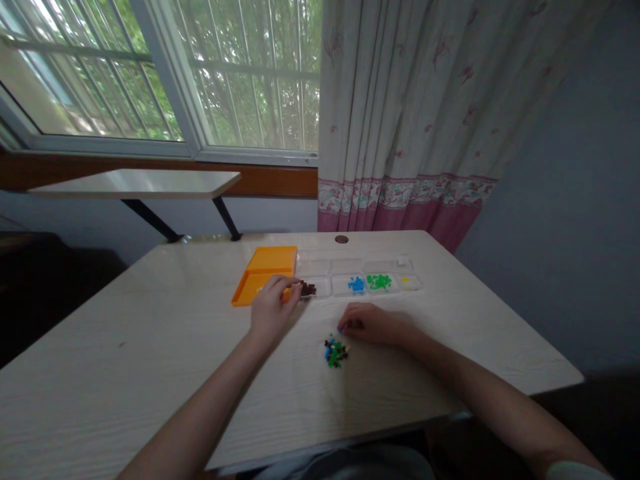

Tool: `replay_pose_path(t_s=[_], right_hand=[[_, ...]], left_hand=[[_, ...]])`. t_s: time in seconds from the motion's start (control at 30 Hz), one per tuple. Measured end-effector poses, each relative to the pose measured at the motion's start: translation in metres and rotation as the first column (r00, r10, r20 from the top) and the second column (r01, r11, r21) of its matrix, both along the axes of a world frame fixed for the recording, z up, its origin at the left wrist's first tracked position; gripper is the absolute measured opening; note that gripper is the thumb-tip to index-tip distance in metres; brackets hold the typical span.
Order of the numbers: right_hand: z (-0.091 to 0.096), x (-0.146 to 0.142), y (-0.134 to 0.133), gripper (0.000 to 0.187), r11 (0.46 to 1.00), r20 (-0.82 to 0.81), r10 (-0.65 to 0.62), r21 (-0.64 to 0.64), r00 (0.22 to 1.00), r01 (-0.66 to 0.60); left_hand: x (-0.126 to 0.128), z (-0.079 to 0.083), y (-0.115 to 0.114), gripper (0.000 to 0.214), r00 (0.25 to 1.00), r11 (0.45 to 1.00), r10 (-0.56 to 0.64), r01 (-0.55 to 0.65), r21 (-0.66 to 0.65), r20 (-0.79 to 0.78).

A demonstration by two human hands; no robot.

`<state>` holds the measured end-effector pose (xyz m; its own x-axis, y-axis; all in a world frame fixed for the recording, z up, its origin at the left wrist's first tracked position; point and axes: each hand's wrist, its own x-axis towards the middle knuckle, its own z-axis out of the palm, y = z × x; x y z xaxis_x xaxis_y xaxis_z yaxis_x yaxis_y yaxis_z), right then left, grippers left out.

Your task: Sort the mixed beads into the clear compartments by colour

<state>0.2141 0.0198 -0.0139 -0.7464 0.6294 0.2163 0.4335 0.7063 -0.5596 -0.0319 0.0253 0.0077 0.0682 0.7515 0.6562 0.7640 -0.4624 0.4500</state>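
My left hand [274,308] reaches over the right edge of an open orange box [273,259]. Its thumb and forefinger are curled together beside dark brown small pieces [308,289] in a clear compartment tray [340,287]; whatever is between the fingertips is hidden. My right hand [373,324] rests low over the table, its fingers closed in a pinch on a small blue piece [341,331]. Just below it lies a loose pile of green, blue, dark and pale small pieces [336,353]. Other tray compartments hold blue pieces [356,285], green pieces [379,282] and a few yellow pieces [405,280].
The pale wood-grain table [150,347] carries everything. A raised white shelf [145,183] on black legs stands at the back left. A round cable hole [341,239] lies near the back edge. Behind are a barred window [250,73] and a patterned curtain [400,120].
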Motion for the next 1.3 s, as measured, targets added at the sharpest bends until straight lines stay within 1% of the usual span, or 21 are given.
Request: replay_pose_path(t_s=[0.1,0.2,0.23,0.3,0.33,0.4,0.43,0.47,0.53,0.67,0.77,0.87,0.97,1.1,1.2,1.3], right_hand=[[0.0,-0.001,0.0,0.011,0.999,-0.029,-0.041,-0.017,0.999,0.04],[0.001,-0.003,0.001,0.008,0.992,-0.063,-0.117,-0.05,0.991,0.114],[0.001,-0.003,0.001,0.008,0.989,-0.078,-0.139,-0.058,0.987,0.135],[0.002,-0.004,0.001,0.01,0.982,-0.115,-0.184,-0.069,0.976,0.177],[0.003,-0.004,0.001,0.012,0.978,-0.136,-0.202,-0.078,0.97,0.193],[0.004,-0.004,0.0,0.016,0.972,-0.174,-0.225,-0.112,0.959,0.207],[0.005,-0.005,0.0,0.019,0.968,-0.188,-0.232,-0.137,0.955,0.208],[0.005,-0.005,-0.001,0.021,0.965,-0.197,-0.237,-0.164,0.951,0.206],[0.005,-0.007,-0.002,0.026,0.956,-0.208,-0.245,-0.216,0.947,0.2],[0.003,-0.01,-0.003,0.03,0.951,-0.217,-0.237,-0.253,0.947,0.18],[0.004,-0.011,-0.005,0.028,0.963,-0.205,-0.226,-0.195,0.952,0.187],[0.005,-0.01,-0.006,0.023,0.975,-0.213,-0.222,-0.054,0.952,0.215],[0.005,-0.009,-0.006,0.024,0.971,-0.216,-0.217,0.053,0.952,0.234],[0.002,-0.01,-0.006,0.015,0.967,-0.259,-0.194,0.112,0.946,0.229],[0.001,-0.01,-0.006,0.013,0.963,-0.255,-0.185,0.144,0.949,0.227],[0.002,-0.007,-0.005,0.013,0.947,-0.239,-0.204,0.198,0.949,0.253]], left_hand=[[-0.001,-0.004,0.006,0.023,0.997,0.993,0.069,-0.072,-0.092,-0.033],[-0.002,-0.006,0.008,0.025,0.998,0.991,0.047,-0.052,-0.12,-0.043],[-0.002,-0.007,0.007,0.024,0.999,0.993,0.011,-0.017,-0.119,-0.045],[0.001,-0.007,0.003,0.021,0.99,0.986,-0.122,0.113,-0.124,-0.07],[0.003,-0.007,0.0,0.019,0.974,0.971,-0.208,0.195,-0.136,-0.09],[0.01,-0.006,-0.008,0.017,0.917,0.921,-0.375,0.352,-0.168,-0.133],[0.015,-0.006,-0.012,0.017,0.888,0.895,-0.434,0.406,-0.183,-0.152],[0.019,-0.006,-0.016,0.016,0.864,0.876,-0.473,0.442,-0.194,-0.172],[0.026,-0.006,-0.022,0.016,0.836,0.859,-0.506,0.466,-0.213,-0.213],[0.032,-0.005,-0.026,0.015,0.817,0.859,-0.509,0.461,-0.225,-0.27],[0.03,-0.005,-0.026,0.015,0.824,0.864,-0.501,0.458,-0.208,-0.265],[0.028,-0.004,-0.025,0.016,0.846,0.873,-0.485,0.453,-0.18,-0.223],[0.028,-0.004,-0.023,0.015,0.859,0.879,-0.475,0.449,-0.164,-0.192],[0.029,-0.006,-0.022,0.014,0.855,0.87,-0.489,0.463,-0.168,-0.174],[0.03,-0.006,-0.022,0.015,0.851,0.861,-0.501,0.473,-0.19,-0.155],[0.029,-0.005,-0.022,0.015,0.857,0.855,-0.497,0.456,-0.247,-0.139]])
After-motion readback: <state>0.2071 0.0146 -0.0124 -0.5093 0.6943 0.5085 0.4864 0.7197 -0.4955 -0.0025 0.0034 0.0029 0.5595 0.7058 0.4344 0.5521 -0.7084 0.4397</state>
